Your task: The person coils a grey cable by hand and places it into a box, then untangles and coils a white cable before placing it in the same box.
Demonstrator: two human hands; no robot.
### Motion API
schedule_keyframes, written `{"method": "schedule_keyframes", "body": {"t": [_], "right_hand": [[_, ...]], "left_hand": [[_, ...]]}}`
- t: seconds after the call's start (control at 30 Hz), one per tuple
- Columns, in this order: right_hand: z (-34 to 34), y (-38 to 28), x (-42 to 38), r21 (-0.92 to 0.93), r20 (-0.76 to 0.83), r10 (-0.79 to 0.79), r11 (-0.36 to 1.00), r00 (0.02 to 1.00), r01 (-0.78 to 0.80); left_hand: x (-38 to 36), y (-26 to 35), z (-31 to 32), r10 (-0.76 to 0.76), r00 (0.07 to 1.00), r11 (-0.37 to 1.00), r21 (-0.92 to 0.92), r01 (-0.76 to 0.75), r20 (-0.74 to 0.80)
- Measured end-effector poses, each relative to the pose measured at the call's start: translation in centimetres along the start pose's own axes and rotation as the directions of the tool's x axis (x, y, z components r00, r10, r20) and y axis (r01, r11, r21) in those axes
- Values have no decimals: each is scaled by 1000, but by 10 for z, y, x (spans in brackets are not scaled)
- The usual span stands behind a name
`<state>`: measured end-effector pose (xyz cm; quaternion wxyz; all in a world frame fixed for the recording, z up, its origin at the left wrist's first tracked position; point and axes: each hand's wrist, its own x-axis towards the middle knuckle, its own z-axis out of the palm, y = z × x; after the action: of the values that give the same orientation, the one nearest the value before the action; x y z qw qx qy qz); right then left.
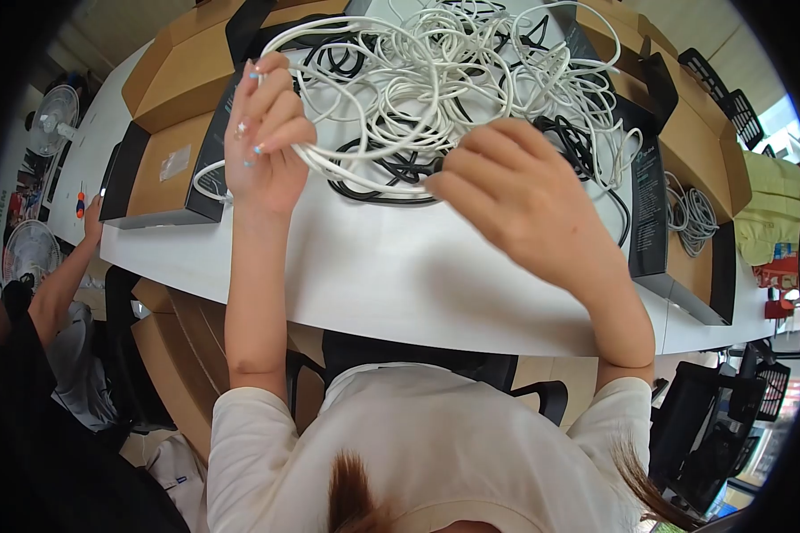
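My left hand (271,124) is raised above the table with its fingers curled round loops of white cable (351,171). The strands run from it across to my right hand (520,191), whose fingers are closed on the same white cable. Behind both hands spreads a large tangled heap of white cables (409,89), mixed with black cables (567,142). Some black strands lie just under the loops that I hold. My right fingertips are partly hidden behind the back of the hand.
An open cardboard box (164,169) with a small plastic bag stands at left. Another open box (698,258), holding a coiled grey cable (692,213), stands at right. A co-worker's arm (67,271) reaches to the white table (391,284) at far left, near an orange screwdriver (81,200).
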<state>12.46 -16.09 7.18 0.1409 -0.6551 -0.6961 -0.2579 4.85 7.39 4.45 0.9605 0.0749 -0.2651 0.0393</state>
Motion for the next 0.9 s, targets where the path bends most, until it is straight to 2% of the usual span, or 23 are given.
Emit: {"method": "schedule_keyframes", "body": {"t": [0.03, 0.1, 0.17, 0.3, 0.4, 0.5, 0.6, 0.63, 0.73, 0.83, 0.9], "right_hand": [[0, 7, -1, -10, -1, 15, 1000, 1000, -15], [-1, 18, -4, -47, 61, 75, 996, 995, -72], [2, 29, -6, -93, 42, 91, 992, 995, -87], [11, 37, -6, -170, -14, 147, 974, 989, -148], [14, 41, -7, -250, -15, 182, 951, 983, -180], [12, 49, -11, -324, -31, 224, 920, 974, -222], [11, 64, -17, -337, -24, 260, 907, 965, -253], [12, 68, -19, -323, -9, 276, 909, 961, -264], [18, 75, -22, -292, 31, 285, 919, 958, -264], [26, 77, -24, -235, 48, 266, 940, 963, -248], [28, 77, -25, -179, 68, 279, 948, 958, -264]], "left_hand": [[-2, -1, -1, -33, 999, 999, 15, 33, 2], [-6, -11, 0, -75, 997, 980, 185, 72, 10], [-11, -18, -1, -128, 992, 941, 316, 121, 1], [-17, -32, -7, -126, 988, 903, 424, 75, 93], [-17, -38, -8, -85, 993, 849, 527, 27, 86], [-17, -45, -6, 70, 992, 743, 669, 18, -105], [-19, -41, -9, 113, 948, 647, 746, 158, -299], [-19, -39, -15, 106, 952, 655, 740, 150, -286], [-21, -41, -17, 68, 946, 544, 806, 232, -318], [-22, -38, -30, 66, 948, 571, 791, 220, -311], [-26, -33, -42, 79, 950, 642, 744, 183, -302]]}}
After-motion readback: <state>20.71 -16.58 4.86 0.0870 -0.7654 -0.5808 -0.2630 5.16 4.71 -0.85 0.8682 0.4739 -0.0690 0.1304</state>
